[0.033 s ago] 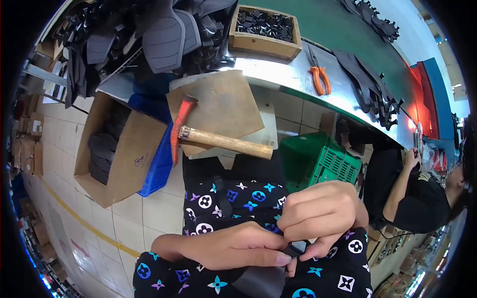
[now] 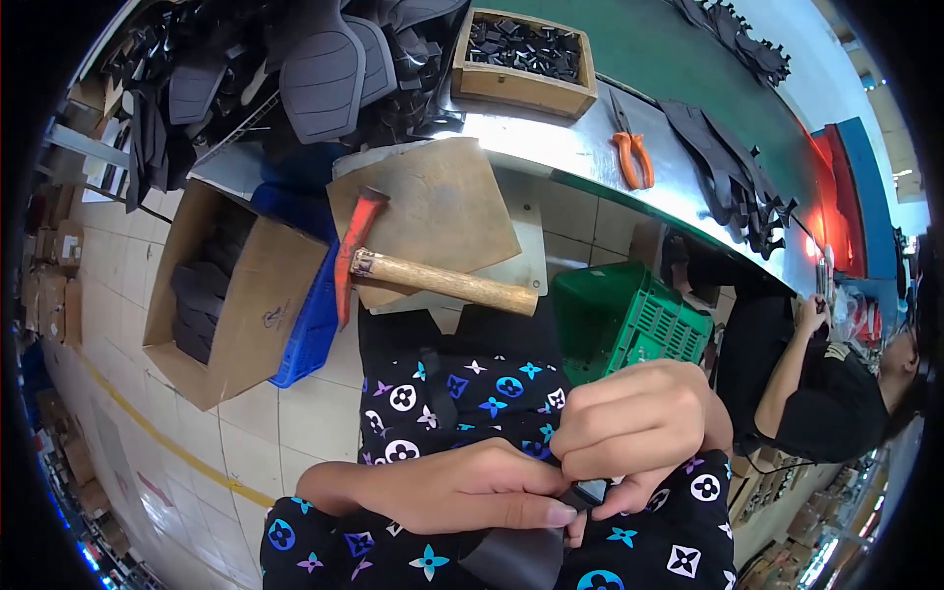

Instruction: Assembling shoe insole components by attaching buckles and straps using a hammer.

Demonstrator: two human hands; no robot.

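Note:
Low over my lap, my left hand (image 2: pixel 462 492) is closed on a dark grey, smooth, flexible strap-like piece (image 2: pixel 516 559), its thumb pressed along the top. A small glossy black clip (image 2: pixel 587 492) shows at the end of this piece, between both hands. My right hand (image 2: pixel 634 423) is closed about the clip, fingers curled over and thumb below; its fingertips are partly hidden. Beyond my hands, a hammer (image 2: pixel 447 280) with a wooden handle and red head rests on a brown board (image 2: pixel 442 202).
A wooden box (image 2: pixel 526 93) of small black clips, orange-handled pliers (image 2: pixel 634 159) and dark strips with clips (image 2: pixel 723 167) lie on the bench. Dark sole-shaped pieces (image 2: pixel 323 79) are piled at left. A cardboard box (image 2: pixel 258 310), a green crate (image 2: pixel 634 324) and a co-worker (image 2: pixel 826 398) are nearby.

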